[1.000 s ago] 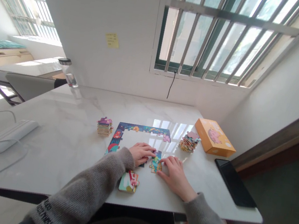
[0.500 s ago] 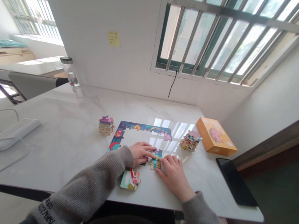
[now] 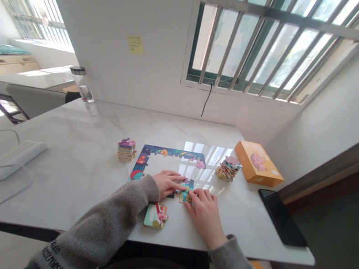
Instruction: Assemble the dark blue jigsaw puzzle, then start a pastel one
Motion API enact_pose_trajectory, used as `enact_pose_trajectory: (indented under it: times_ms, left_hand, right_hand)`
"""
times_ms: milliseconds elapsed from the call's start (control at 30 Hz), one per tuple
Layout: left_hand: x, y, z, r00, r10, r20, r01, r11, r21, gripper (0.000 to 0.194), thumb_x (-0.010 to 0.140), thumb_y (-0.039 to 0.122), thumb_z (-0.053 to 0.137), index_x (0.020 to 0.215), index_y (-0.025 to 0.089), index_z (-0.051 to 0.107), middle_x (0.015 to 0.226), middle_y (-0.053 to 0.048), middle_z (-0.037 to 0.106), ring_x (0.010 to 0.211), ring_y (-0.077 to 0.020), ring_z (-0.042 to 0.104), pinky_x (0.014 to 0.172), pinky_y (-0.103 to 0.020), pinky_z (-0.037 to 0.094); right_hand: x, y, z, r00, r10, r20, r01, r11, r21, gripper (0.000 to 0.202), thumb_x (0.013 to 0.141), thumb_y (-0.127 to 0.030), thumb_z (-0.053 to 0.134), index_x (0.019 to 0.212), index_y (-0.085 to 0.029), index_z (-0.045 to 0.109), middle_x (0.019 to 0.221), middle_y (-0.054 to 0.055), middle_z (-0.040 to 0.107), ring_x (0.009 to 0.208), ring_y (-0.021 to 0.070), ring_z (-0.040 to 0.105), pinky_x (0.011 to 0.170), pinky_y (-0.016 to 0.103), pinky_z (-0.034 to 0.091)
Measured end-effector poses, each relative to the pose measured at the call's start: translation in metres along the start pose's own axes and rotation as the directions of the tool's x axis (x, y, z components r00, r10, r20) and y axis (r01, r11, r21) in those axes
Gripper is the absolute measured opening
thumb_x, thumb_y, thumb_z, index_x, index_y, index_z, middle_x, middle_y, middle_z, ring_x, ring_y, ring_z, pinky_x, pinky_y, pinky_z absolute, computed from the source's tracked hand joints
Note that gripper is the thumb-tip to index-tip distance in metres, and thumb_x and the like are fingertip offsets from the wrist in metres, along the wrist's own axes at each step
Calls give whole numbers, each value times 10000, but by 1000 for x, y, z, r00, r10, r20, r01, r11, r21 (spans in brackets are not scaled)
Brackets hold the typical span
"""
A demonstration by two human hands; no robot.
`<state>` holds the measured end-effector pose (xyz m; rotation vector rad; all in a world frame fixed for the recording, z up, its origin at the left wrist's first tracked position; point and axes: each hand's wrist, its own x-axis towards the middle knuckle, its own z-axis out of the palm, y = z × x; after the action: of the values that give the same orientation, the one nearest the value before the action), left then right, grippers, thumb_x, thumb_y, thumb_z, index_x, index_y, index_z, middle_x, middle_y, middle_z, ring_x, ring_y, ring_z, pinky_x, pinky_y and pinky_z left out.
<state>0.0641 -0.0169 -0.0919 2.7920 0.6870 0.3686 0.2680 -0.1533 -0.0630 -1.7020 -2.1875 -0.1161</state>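
A partly joined jigsaw border (image 3: 162,153) lies on the white marble table (image 3: 92,156), forming a top strip and a left side. My left hand (image 3: 166,182) rests flat on pieces just below that frame. My right hand (image 3: 203,208) presses its fingertips on a small teal and orange puzzle piece (image 3: 186,192) lying between the two hands. A small block of joined pieces (image 3: 155,215) sits near the table's front edge, below my left wrist. Both sleeves are grey knit.
Two stacks of loose pieces stand left (image 3: 126,149) and right (image 3: 228,169) of the frame. An orange puzzle box (image 3: 257,163) lies at the right, a black tablet (image 3: 281,217) nearer the right edge. A white power strip (image 3: 8,160) with cable lies at the left, a bottle (image 3: 83,87) at the back.
My right hand has slid a little left toward my left hand, pushing the small piece closer to it. The left hand has hardly moved.
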Motion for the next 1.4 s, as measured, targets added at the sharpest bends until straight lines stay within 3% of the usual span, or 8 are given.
enact_pose_trajectory:
  times_ms: [367, 600, 833, 1000, 1167, 1400]
  left_hand:
    - [-1, 4, -7, 1000, -21, 19, 22, 998, -51, 534, 892, 139, 551, 1374, 368, 578, 1505, 21, 524, 1357, -250, 460, 1158, -493, 360]
    - [-2, 9, -15, 1000, 4, 27, -2, 997, -76, 395, 917, 168, 554, 1237, 360, 683, 1491, 12, 535, 1350, -257, 462, 1157, -496, 354]
    - [-1, 8, -12, 1000, 18, 6, -18, 997, -70, 401, 916, 171, 563, 1238, 374, 686, 1483, 4, 539, 1335, -263, 473, 1137, -496, 377]
    - [1, 10, -11, 1000, -14, -7, 14, 995, -102, 386, 870, 175, 614, 1213, 337, 689, 1453, -10, 571, 1308, -273, 497, 1137, -517, 373]
    - [1, 9, -16, 1000, -4, -23, -1, 978, -206, 331, 872, 146, 577, 1170, 256, 670, 1421, -27, 601, 1298, -237, 521, 1146, -453, 383]
    - [3, 3, -11, 997, -24, -71, 8, 977, -215, 293, 839, 105, 577, 1089, 219, 678, 1344, -51, 648, 1236, -243, 559, 1113, -453, 410]
  right_hand:
    - [-4, -11, 1, 997, 58, -50, -59, 998, -7, 218, 970, -305, 599, 1168, -247, 671, 1080, 66, 662, 1031, 239, 560, 912, 392, 394]
    - [-3, -5, -1, 999, 38, -33, -38, 999, -16, 223, 973, -296, 590, 1177, -261, 671, 1124, 64, 675, 1042, 236, 569, 892, 378, 410]
    - [0, 0, -6, 999, 1, 33, 1, 999, -39, 266, 976, -264, 575, 1230, -251, 653, 1243, 77, 674, 1103, 263, 567, 917, 401, 413]
    - [5, 7, -9, 992, -99, 77, 99, 995, 7, 399, 978, -229, 548, 1373, -279, 561, 1434, 71, 577, 1231, 262, 529, 974, 427, 415]
    - [19, 22, -12, 970, -186, 158, 168, 979, 115, 397, 938, -301, 611, 1334, -268, 587, 1462, 99, 542, 1336, 286, 463, 1046, 480, 403]
    - [50, 43, -14, 914, -273, 300, 206, 950, 235, 576, 833, -382, 751, 1376, -337, 562, 1492, 86, 487, 1381, 309, 417, 1087, 534, 390]
